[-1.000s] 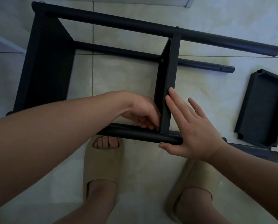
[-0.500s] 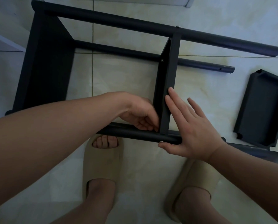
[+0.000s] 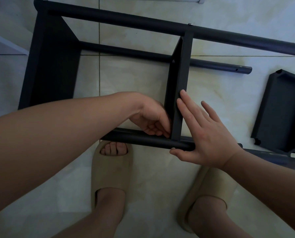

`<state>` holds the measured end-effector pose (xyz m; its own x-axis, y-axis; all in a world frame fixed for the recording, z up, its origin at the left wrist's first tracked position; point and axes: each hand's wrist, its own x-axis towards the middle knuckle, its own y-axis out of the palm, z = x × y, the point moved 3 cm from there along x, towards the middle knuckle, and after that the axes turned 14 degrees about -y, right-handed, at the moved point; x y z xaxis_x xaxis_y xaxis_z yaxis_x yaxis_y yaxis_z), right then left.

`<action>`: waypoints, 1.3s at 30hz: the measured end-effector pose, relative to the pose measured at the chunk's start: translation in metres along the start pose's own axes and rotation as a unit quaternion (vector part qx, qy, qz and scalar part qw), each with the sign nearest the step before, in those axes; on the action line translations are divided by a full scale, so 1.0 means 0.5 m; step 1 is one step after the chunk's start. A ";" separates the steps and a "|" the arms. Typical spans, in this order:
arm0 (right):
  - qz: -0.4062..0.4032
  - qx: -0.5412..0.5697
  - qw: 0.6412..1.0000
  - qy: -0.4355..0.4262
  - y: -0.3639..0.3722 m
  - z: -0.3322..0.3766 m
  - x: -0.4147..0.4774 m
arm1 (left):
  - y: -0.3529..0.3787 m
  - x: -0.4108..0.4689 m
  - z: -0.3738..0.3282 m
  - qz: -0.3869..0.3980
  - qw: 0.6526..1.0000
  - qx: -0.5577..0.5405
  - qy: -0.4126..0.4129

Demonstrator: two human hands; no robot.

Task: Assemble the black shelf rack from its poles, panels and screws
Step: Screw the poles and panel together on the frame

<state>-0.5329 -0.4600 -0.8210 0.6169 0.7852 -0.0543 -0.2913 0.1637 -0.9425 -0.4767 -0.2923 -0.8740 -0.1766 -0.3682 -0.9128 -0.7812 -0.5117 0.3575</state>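
Head view. The rack (image 3: 52, 66) lies on its side on the tiled floor (image 3: 134, 79). The middle panel (image 3: 178, 83) runs away from me, its near end meeting the near pole (image 3: 143, 140), which runs left to right. That joint sits at the fingertips of my left hand (image 3: 152, 121), the nearer one. Its fingers are curled close; whether they pinch a screw, I cannot tell. My right hand (image 3: 206, 134) — fingers straight — presses flat on the panel's edge, thumb against the pole.
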 end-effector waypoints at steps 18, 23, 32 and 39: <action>-0.009 -0.001 1.000 -0.002 0.004 -0.002 0.000 | -0.011 0.004 -0.017 -0.009 0.998 0.068 -0.010; -0.003 0.000 1.000 -0.002 0.003 -0.001 0.000 | -0.011 0.001 -0.012 -0.022 0.997 0.077 -0.020; -0.004 0.002 1.000 0.000 0.004 -0.002 0.000 | -0.012 0.004 -0.010 -0.002 0.999 0.053 -0.008; -0.001 -0.001 1.000 0.000 0.002 -0.001 0.001 | -0.011 0.003 -0.005 -0.024 0.998 0.056 -0.015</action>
<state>-0.5328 -0.4598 -0.8222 0.6180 0.7844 -0.0530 -0.2894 0.1643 -0.9430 -0.4712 -0.2921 -0.8769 -0.1537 -0.3213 -0.9344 -0.8511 -0.4374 0.2905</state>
